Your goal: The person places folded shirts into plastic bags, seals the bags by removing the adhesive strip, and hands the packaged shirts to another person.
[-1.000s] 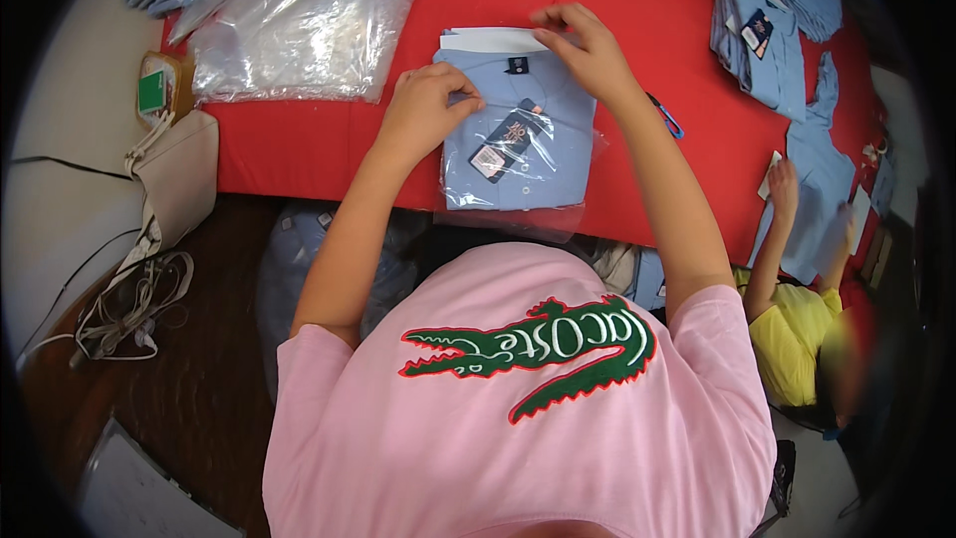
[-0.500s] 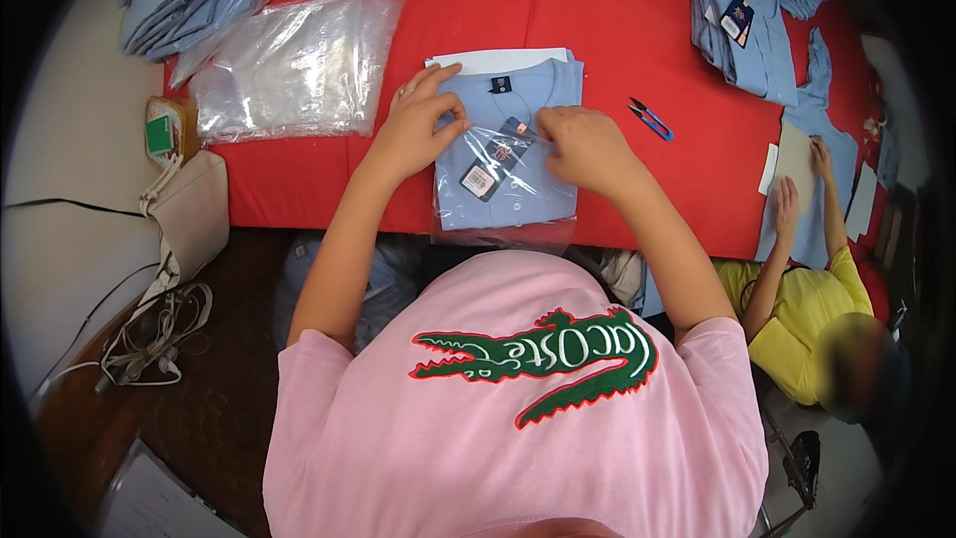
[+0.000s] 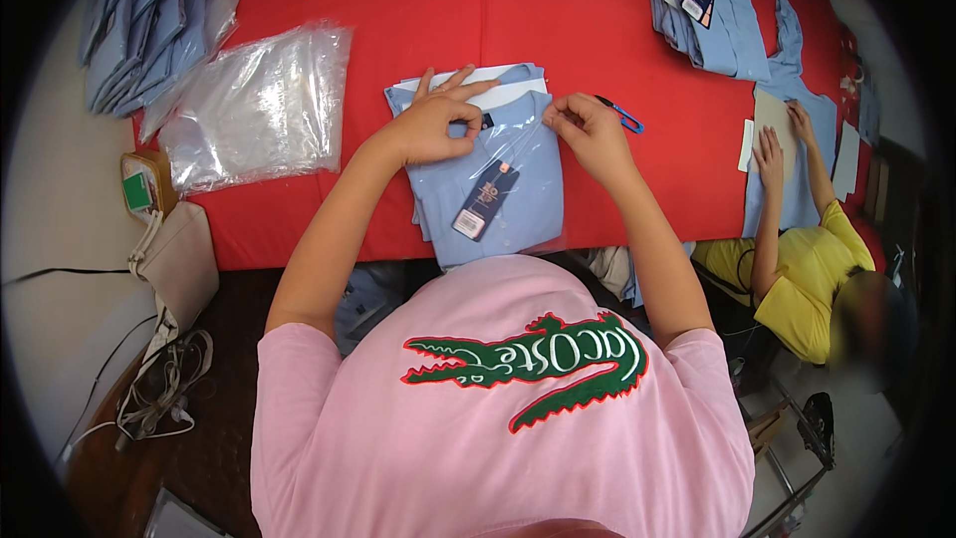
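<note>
A folded light-blue shirt (image 3: 528,184) lies in front of me, most of it inside a clear plastic bag (image 3: 416,179). Under the plastic, a dark hang tag (image 3: 485,201) rests slantwise on the shirt front. White card (image 3: 518,90) shows at the collar end. My left hand (image 3: 438,125) pinches the bag's edge beside the collar between thumb and forefinger, its other fingers spread over the card. At the right corner, my right hand (image 3: 590,134) is closed in a pinch on the bag's edge. Small scissors (image 3: 622,115) with blue handles lie just beyond it.
Flat clear bags (image 3: 259,105) lie to the left on the red tablecloth (image 3: 408,0), near a stack of bagged shirts (image 3: 139,40). More folded shirts (image 3: 707,20) sit far right. There, a person in yellow (image 3: 807,274) presses a beige board (image 3: 775,134) on a shirt.
Both hands have drawn the bag's edge farther over the shirt toward the collar. The tag lies more fully under the plastic. The whole view has shifted somewhat.
</note>
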The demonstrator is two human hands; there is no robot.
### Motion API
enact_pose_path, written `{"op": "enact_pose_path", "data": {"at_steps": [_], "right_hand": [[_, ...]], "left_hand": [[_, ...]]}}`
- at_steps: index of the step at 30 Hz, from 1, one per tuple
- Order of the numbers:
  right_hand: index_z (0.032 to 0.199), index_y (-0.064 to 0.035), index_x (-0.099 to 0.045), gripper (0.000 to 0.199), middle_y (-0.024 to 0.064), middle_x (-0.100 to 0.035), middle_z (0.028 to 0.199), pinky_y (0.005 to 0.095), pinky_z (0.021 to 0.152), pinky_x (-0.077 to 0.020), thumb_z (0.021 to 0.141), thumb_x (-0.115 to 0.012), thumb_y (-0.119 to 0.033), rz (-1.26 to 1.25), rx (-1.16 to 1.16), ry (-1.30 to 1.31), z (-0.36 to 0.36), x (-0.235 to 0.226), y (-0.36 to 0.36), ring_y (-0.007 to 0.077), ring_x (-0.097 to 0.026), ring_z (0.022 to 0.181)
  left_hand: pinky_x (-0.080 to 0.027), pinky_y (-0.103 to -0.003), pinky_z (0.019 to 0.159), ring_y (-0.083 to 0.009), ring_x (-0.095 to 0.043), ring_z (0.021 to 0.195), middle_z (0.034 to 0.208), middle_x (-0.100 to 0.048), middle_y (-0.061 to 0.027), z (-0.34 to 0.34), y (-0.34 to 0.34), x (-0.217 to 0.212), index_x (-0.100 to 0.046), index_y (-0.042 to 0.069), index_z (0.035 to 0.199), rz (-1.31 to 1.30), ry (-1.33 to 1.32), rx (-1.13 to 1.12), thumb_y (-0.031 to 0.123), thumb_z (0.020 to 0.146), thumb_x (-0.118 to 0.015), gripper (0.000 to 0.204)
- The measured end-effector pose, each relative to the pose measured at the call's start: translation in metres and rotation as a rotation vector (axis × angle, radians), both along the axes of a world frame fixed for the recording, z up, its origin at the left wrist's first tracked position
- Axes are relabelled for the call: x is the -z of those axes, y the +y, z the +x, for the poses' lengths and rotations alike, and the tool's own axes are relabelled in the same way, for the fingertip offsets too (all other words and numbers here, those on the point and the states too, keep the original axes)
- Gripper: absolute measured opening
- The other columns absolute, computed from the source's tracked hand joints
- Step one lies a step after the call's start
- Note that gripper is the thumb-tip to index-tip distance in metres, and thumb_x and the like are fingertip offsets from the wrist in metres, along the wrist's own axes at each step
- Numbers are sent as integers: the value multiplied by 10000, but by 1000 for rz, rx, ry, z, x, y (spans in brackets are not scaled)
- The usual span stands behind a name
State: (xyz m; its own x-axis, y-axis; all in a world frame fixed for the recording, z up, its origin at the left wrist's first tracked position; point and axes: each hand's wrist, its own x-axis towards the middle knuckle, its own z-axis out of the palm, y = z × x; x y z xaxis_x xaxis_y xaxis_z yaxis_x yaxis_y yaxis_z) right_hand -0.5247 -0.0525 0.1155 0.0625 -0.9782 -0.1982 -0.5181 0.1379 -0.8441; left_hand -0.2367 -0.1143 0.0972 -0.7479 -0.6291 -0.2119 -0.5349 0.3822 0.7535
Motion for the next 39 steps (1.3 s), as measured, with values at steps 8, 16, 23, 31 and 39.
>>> {"op": "enact_pose_path", "data": {"at_steps": [8,16,23,31,39], "right_hand": [[992,-2,-719,114,84,-684,935,341,784,-540,902,-744,-65,-29,-52,88,1,-4,-33,181,-664,841],[1140,-16,-705,278,-5,-660,1024,254,896,-518,874,-751,51,177,-132,-228,-7,-4,-30,86,-604,949],[1068,27,-765,231,34,-721,911,270,814,-551,845,-802,-17,225,-147,-100,-28,1,-53,115,-674,840],[912,-16,-797,136,67,-747,990,281,854,-553,795,-862,-39,-102,-365,-118,-59,-92,-39,157,-701,965],[1046,-48,-839,246,39,-703,956,274,831,-554,831,-799,65,-942,-326,-132,-57,-268,-1,147,-676,951]], "left_hand": [[61,-661,1279,-413,-130,1645,1681,-435,-139,4,29,-20,-746,156,840,-56,1,-155,428,790,-867,303],[-4,-675,1273,-462,-125,1631,1689,-387,-212,17,114,-5,-704,89,856,-93,-7,-449,333,799,-888,311],[-499,-367,904,-238,-651,1045,1182,-702,-157,18,123,-5,-649,30,899,163,291,-873,141,916,-798,187],[-459,-254,791,-80,-543,849,852,-597,-3,18,123,-82,-596,27,924,321,443,-765,73,988,-728,154],[-486,-435,1070,-323,-652,1254,1379,-704,-125,8,136,-284,-697,63,873,-1097,291,-551,86,839,-847,156]]}}
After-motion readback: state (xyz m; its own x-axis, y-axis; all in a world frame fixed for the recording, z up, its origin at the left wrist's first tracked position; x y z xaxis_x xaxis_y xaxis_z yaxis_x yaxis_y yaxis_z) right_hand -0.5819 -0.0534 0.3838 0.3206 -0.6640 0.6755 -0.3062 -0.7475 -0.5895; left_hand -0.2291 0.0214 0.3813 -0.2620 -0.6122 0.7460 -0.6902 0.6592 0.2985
